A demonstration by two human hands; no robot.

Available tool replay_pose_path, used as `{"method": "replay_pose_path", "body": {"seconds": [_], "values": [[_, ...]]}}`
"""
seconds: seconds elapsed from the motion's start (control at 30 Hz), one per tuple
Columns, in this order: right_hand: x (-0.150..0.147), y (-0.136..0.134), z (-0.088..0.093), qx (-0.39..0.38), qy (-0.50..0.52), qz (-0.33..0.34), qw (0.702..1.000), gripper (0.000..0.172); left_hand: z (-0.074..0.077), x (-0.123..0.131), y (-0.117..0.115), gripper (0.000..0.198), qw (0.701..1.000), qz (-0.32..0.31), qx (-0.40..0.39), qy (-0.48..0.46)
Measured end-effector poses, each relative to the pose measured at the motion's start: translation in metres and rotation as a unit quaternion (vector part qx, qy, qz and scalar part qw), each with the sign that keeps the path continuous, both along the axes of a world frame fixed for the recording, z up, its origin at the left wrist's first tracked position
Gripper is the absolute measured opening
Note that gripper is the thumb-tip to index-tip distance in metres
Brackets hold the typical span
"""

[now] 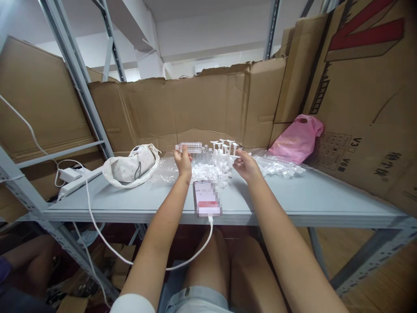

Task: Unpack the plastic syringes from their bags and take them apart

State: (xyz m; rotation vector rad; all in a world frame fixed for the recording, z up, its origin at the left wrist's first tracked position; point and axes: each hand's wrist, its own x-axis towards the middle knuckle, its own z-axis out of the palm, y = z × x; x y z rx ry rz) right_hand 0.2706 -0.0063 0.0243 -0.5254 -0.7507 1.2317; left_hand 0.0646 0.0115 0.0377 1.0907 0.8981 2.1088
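Note:
My left hand (pixel 183 161) is closed on a clear ridged plastic piece (pixel 194 148), which extends to the right above the table. My right hand (pixel 245 164) is closed beside several upright white T-topped pieces (pixel 224 148); a small white part shows at its fingertips. Between both hands lies a heap of small white pieces (pixel 211 170). In front of the heap, a phone (pixel 207 198) with a lit screen rests near the table's front edge, a white cable plugged into its lower end.
A white fabric pouch (pixel 133 166) and a power strip (pixel 78 182) are on the left of the table (pixel 309 195). Clear plastic bags (pixel 283 167) and a pink bag (pixel 298 139) sit on the right. Cardboard (pixel 195 104) stands behind. Part of another person shows at lower left.

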Motion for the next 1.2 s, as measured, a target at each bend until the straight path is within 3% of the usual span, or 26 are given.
{"method": "replay_pose_path", "body": {"seconds": [0.1, 0.23, 0.4, 0.57, 0.63, 0.7, 0.8, 0.97, 1.1, 1.2], "values": [[0.007, 0.001, 0.005, 0.013, 0.089, -0.029, 0.996, 0.036, -0.001, -0.011, 0.007, 0.037, 0.994, 0.094, -0.025, 0.048], [0.017, 0.002, 0.008, 0.041, 0.128, -0.089, 0.987, 0.042, -0.004, -0.022, 0.017, 0.04, 0.954, 0.194, -0.04, 0.225], [0.027, 0.006, 0.003, 0.064, 0.121, -0.176, 0.975, 0.04, -0.01, -0.024, 0.029, 0.041, 0.897, 0.188, -0.088, 0.39], [0.025, 0.009, -0.001, 0.071, 0.096, -0.267, 0.956, 0.032, -0.018, -0.025, 0.044, 0.044, 0.861, 0.171, -0.144, 0.456], [0.024, 0.009, -0.002, 0.079, 0.051, -0.366, 0.926, 0.027, -0.022, -0.026, 0.05, 0.045, 0.849, 0.166, -0.172, 0.47], [0.023, 0.009, -0.003, 0.085, -0.007, -0.473, 0.877, 0.024, -0.026, -0.027, 0.054, 0.045, 0.841, 0.161, -0.191, 0.48], [0.026, 0.011, -0.006, 0.068, -0.113, -0.559, 0.819, 0.023, -0.03, -0.027, 0.059, 0.045, 0.839, 0.159, -0.197, 0.482], [0.03, 0.019, -0.013, 0.001, -0.312, -0.562, 0.766, 0.02, -0.033, -0.026, 0.061, 0.057, 0.846, 0.137, -0.198, 0.475], [0.029, 0.025, -0.017, -0.035, -0.412, -0.501, 0.76, 0.019, -0.032, -0.026, 0.061, 0.065, 0.875, 0.123, -0.202, 0.423], [0.026, 0.026, -0.02, -0.065, -0.471, -0.443, 0.76, 0.02, -0.031, -0.027, 0.066, 0.059, 0.897, 0.12, -0.227, 0.359]]}}
